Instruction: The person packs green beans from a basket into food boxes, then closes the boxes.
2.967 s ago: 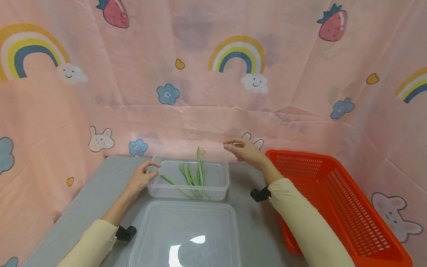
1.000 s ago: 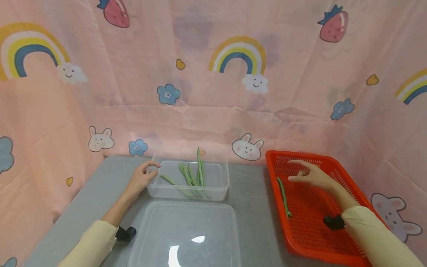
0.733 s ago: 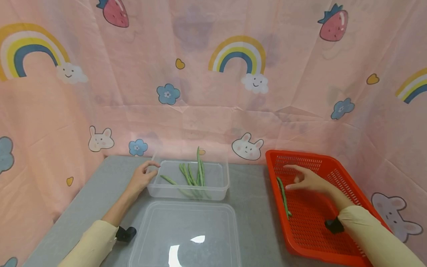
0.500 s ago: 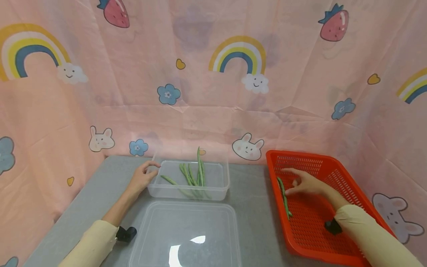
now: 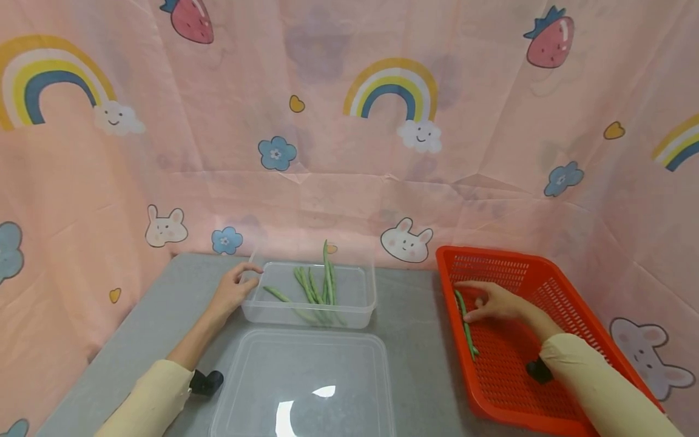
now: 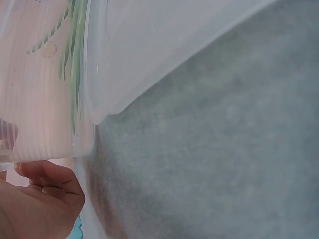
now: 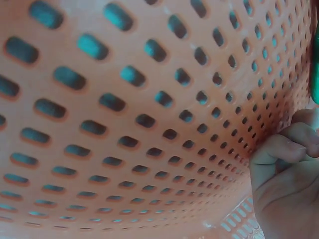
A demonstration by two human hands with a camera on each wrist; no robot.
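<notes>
Green beans [image 5: 315, 290] in clear tub [image 5: 357, 311]

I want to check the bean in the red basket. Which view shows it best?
The head view: the whole green bean lies along the orange basket's left side, at the right hand's fingertips. The right wrist view catches only a green sliver; the left wrist view shows none.
</notes>
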